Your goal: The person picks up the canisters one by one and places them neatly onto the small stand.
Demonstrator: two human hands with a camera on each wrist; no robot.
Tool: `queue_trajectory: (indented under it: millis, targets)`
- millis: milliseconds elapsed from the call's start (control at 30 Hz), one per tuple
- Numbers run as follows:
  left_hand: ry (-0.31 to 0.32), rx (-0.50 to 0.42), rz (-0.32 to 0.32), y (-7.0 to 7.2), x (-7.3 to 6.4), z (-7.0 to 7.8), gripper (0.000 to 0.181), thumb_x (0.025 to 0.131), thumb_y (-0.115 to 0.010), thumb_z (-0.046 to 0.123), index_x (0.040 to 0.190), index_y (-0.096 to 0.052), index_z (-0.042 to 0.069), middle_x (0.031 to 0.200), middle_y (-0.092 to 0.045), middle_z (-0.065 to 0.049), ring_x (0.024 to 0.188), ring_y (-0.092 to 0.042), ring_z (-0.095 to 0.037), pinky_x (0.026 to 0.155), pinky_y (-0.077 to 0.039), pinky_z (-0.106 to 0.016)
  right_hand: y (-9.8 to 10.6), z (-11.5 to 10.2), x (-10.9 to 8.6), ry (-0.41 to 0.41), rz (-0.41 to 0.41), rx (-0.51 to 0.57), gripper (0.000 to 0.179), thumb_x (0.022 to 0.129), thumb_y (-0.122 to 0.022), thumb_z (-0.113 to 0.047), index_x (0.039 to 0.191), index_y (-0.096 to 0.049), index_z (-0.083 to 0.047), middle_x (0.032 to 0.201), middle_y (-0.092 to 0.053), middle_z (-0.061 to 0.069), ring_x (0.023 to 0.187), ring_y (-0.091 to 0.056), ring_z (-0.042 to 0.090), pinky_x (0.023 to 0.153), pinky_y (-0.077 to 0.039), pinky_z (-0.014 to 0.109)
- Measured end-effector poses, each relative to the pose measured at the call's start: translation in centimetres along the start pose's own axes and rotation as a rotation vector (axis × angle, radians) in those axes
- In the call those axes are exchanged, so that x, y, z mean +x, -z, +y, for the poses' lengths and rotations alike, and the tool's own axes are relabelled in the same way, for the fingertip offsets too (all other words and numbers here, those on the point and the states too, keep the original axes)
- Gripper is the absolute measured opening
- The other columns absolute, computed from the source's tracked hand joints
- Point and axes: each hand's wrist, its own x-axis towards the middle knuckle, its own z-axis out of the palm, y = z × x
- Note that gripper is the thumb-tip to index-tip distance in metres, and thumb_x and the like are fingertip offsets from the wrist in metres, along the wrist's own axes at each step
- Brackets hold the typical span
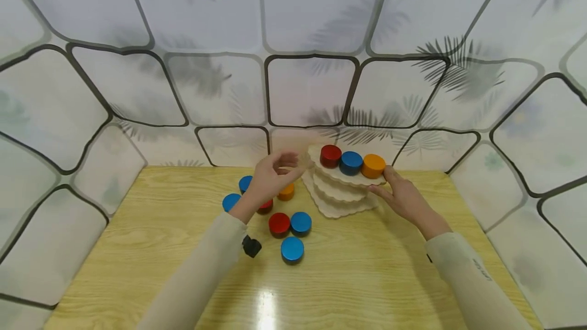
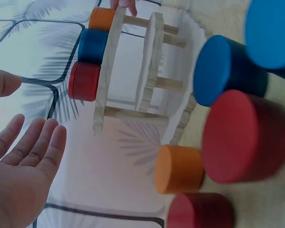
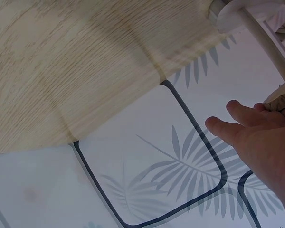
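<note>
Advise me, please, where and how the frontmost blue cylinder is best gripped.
I'd pinch the frontmost blue cylinder by its curved side wall, coming down from its near side: it stands upright, with nothing against that side, while a red cylinder and a second blue cylinder stand behind.

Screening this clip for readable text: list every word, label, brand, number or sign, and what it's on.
Right sleeve: small dark lettering, too small and blurred to read.
Round blocks, tiered wooden stand, table, patterned wall: no text visible, only leaf prints and dark outlines on the wall.
Nothing legible to quote.
</note>
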Motion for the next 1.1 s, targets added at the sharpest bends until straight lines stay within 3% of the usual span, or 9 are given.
queue_trajectory:
  millis: [67,233,467,633,767,900,1100]
  targets:
    - [0.007,0.0,0.0,0.6,-1.0,-0.2,0.04,0.096,-0.077,0.015,0.134,-0.066,0.008,0.13,-0.071,-0.016,0.122,-0.067,-0.031,0.105,-0.059,-0.046,0.1,0.0,0.0,0.0,-0.001,-0.001,0.049,0.108,-0.058,-0.044,0.121,-0.041,0.001,0.107,-0.054,0.019,0.086,-0.053,0.032,0.08,-0.045,0.047]
    - [0.022,0.001,-0.019,1.7,-3.4,-1.1,0.042,0.097,-0.076,0.011,0.137,-0.064,0.005,0.132,-0.07,-0.017,0.124,-0.066,-0.033,0.105,-0.058,-0.046,0.1,0.0,-0.1,-0.001,-0.001,-0.001,0.05,0.109,-0.057,-0.045,0.123,-0.043,0.0,0.126,-0.058,0.026,0.095,-0.058,0.036,0.086,-0.049,0.052]
    - [-0.017,-0.006,-0.041,2.5,-5.6,-2.6,0.046,0.096,-0.077,0.009,0.139,-0.062,0.002,0.135,-0.067,-0.025,0.125,-0.065,-0.038,0.104,-0.059,-0.05,0.0,0.1,0.0,-0.003,-0.003,-0.011,0.05,0.108,-0.057,-0.045,0.12,-0.041,0.0,0.114,-0.056,0.024,0.088,-0.055,0.033,0.081,-0.046,0.048]
    - [0.001,0.023,-0.048,2.7,-6.9,-3.1,0.049,0.095,-0.079,0.012,0.14,-0.062,0.003,0.137,-0.066,-0.026,0.125,-0.064,-0.041,0.107,-0.054,-0.059,0.0,0.0,-0.1,-0.004,-0.004,0.004,0.055,0.109,-0.057,-0.044,0.13,-0.042,0.004,0.136,-0.057,0.032,0.106,-0.062,0.043,0.093,-0.051,0.058]
    - [0.056,0.029,-0.069,2.8,-7.8,-3.7,0.048,0.095,-0.079,0.012,0.14,-0.063,0.005,0.138,-0.066,-0.025,0.128,-0.063,-0.044,0.11,-0.053,-0.056,0.1,0.0,-0.1,-0.011,-0.011,0.008,0.061,0.109,-0.056,-0.045,0.14,-0.04,0.006,0.15,-0.049,0.036,0.125,-0.059,0.053,0.105,-0.049,0.065]
    - [0.088,0.01,-0.108,2.7,-8.6,-4.4,0.052,0.095,-0.08,0.015,0.142,-0.061,0.004,0.141,-0.064,-0.024,0.131,-0.06,-0.046,0.111,-0.054,-0.052,0.1,0.1,0.0,-0.01,-0.012,0.006,0.063,0.109,-0.055,-0.045,0.142,-0.039,0.006,0.156,-0.043,0.036,0.128,-0.057,0.054,0.108,-0.047,0.067]
    - [0.092,0.027,-0.14,2.4,-9.5,-5.4,0.058,0.095,-0.08,0.015,0.146,-0.057,-0.002,0.144,-0.062,-0.027,0.132,-0.061,-0.042,0.112,-0.053,-0.048,0.1,0.1,0.0,0.01,0.001,0.001,0.051,0.109,-0.057,-0.043,0.125,-0.042,0.003,0.127,-0.057,0.028,0.098,-0.06,0.038,0.089,-0.051,0.055]
